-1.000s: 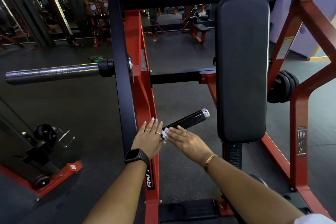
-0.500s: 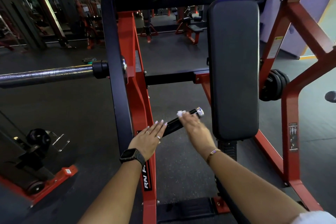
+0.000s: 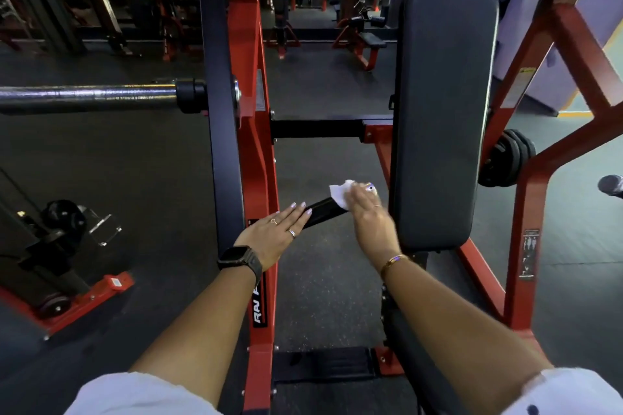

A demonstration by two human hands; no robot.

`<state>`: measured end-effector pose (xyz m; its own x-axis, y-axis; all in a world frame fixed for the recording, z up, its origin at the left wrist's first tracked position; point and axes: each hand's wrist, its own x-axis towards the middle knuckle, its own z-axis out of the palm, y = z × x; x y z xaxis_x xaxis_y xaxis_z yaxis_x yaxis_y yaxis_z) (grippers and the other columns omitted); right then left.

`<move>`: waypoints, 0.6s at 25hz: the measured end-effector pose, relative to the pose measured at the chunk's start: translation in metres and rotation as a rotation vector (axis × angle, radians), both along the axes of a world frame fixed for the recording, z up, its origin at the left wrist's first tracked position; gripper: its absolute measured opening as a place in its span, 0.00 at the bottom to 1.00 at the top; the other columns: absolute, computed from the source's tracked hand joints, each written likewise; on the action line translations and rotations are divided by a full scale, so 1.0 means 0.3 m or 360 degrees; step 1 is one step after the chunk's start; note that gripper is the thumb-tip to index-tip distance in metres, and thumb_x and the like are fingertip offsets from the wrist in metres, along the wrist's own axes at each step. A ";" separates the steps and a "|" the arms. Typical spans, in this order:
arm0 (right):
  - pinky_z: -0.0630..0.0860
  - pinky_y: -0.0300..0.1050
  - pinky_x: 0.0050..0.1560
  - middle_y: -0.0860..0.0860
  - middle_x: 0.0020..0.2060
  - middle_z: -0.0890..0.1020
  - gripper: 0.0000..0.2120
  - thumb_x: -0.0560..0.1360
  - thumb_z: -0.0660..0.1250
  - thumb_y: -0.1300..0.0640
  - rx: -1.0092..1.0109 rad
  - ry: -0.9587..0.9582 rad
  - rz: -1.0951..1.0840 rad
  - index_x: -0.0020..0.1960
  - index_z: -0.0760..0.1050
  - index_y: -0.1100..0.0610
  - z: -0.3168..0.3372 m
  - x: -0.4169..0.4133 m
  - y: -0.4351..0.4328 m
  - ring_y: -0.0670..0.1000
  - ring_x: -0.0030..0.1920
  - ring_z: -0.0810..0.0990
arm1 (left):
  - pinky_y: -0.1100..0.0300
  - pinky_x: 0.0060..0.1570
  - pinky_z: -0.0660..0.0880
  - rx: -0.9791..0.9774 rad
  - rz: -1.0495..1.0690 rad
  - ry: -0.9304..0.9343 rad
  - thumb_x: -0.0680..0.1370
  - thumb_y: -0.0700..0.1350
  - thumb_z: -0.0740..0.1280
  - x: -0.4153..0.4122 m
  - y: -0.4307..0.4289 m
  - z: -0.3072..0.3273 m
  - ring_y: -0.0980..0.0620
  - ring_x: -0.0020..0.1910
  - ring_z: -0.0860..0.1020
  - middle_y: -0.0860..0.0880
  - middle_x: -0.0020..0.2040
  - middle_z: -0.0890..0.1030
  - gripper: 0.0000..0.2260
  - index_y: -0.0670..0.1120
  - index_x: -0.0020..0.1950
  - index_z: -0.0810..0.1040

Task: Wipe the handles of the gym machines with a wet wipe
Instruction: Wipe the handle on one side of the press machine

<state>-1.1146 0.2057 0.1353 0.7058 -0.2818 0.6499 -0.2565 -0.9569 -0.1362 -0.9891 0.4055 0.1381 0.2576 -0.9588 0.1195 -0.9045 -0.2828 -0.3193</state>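
Observation:
A short black handle (image 3: 323, 212) sticks out to the right from the red and black machine frame (image 3: 251, 152). My right hand (image 3: 369, 216) covers the handle's far end and holds a white wet wipe (image 3: 340, 194) wrapped against it. The handle's metal end cap is hidden under that hand. My left hand (image 3: 274, 234), with a watch and rings, rests flat with straight fingers on the handle's base by the frame.
A tall black back pad (image 3: 441, 111) stands just right of my right hand. A chrome weight sleeve (image 3: 87, 98) juts left from the frame. Weight plates (image 3: 509, 158) hang on the red frame at the right. More machines stand behind on dark rubber floor.
My right hand slid the wipe up along the handle from its base to its far end. My left hand stayed at the handle's base. The camera moved slightly.

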 end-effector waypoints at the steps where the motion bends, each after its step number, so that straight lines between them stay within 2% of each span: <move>1: 0.76 0.53 0.57 0.58 0.64 0.76 0.32 0.63 0.68 0.79 -0.0043 0.0078 0.0088 0.65 0.74 0.63 -0.012 0.008 0.053 0.61 0.62 0.76 | 0.59 0.73 0.45 0.0043 0.0002 -0.0009 0.77 0.30 0.54 -0.003 -0.002 0.005 0.50 0.77 0.42 0.46 0.78 0.37 0.37 0.46 0.74 0.30; 3: 0.71 0.53 0.64 0.57 0.64 0.76 0.30 0.62 0.72 0.76 -0.0208 0.0201 0.0321 0.64 0.76 0.63 -0.038 0.015 0.116 0.59 0.64 0.75 | 0.57 0.74 0.44 0.0093 -0.0021 -0.0036 0.77 0.31 0.54 -0.007 -0.005 0.009 0.49 0.77 0.40 0.46 0.77 0.34 0.37 0.45 0.74 0.29; 5: 0.67 0.55 0.68 0.58 0.65 0.75 0.28 0.65 0.70 0.75 -0.0241 0.0211 0.0412 0.65 0.75 0.64 -0.042 0.007 0.084 0.58 0.66 0.73 | 0.55 0.75 0.45 0.0157 -0.0044 -0.0053 0.78 0.32 0.54 -0.008 -0.003 0.007 0.49 0.77 0.38 0.46 0.75 0.31 0.37 0.46 0.74 0.29; 7: 0.69 0.58 0.66 0.59 0.65 0.75 0.27 0.67 0.63 0.76 -0.0199 0.0133 0.0252 0.66 0.73 0.64 -0.026 -0.016 -0.002 0.60 0.66 0.73 | 0.52 0.76 0.45 0.0205 -0.0075 -0.0089 0.77 0.32 0.54 -0.006 -0.004 0.009 0.48 0.76 0.36 0.47 0.75 0.30 0.38 0.46 0.75 0.29; 9: 0.64 0.57 0.69 0.60 0.66 0.74 0.27 0.70 0.57 0.76 -0.0001 0.0078 0.0020 0.68 0.71 0.64 0.002 -0.026 -0.079 0.62 0.67 0.72 | 0.51 0.76 0.43 0.0249 -0.0096 -0.0120 0.76 0.31 0.52 -0.006 -0.007 0.013 0.49 0.76 0.34 0.47 0.74 0.28 0.38 0.47 0.75 0.29; 11: 0.59 0.54 0.71 0.59 0.67 0.73 0.25 0.73 0.58 0.75 0.0178 0.0095 -0.0048 0.69 0.70 0.62 0.022 -0.003 -0.074 0.61 0.69 0.69 | 0.51 0.76 0.43 0.0286 -0.0090 -0.0103 0.76 0.31 0.52 -0.010 -0.006 0.016 0.50 0.74 0.33 0.48 0.73 0.27 0.38 0.47 0.74 0.28; 13: 0.65 0.53 0.69 0.57 0.65 0.75 0.22 0.74 0.63 0.72 0.0166 0.0116 0.0096 0.66 0.73 0.61 0.027 0.028 0.004 0.59 0.68 0.71 | 0.53 0.75 0.42 0.0256 -0.0083 -0.0095 0.77 0.34 0.53 -0.011 -0.004 0.016 0.50 0.73 0.31 0.49 0.72 0.26 0.37 0.47 0.74 0.27; 15: 0.68 0.53 0.68 0.58 0.65 0.75 0.24 0.70 0.67 0.73 0.0023 0.0217 0.0358 0.65 0.74 0.61 0.011 0.038 0.079 0.58 0.67 0.72 | 0.53 0.75 0.43 0.0248 -0.0075 -0.0086 0.79 0.37 0.54 -0.008 -0.003 0.016 0.51 0.72 0.30 0.49 0.73 0.27 0.36 0.47 0.74 0.28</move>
<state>-1.1032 0.2294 0.1385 0.8324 -0.1164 0.5417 -0.0543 -0.9901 -0.1294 -0.9914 0.4045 0.1428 0.2093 -0.9777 -0.0190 -0.8958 -0.1840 -0.4045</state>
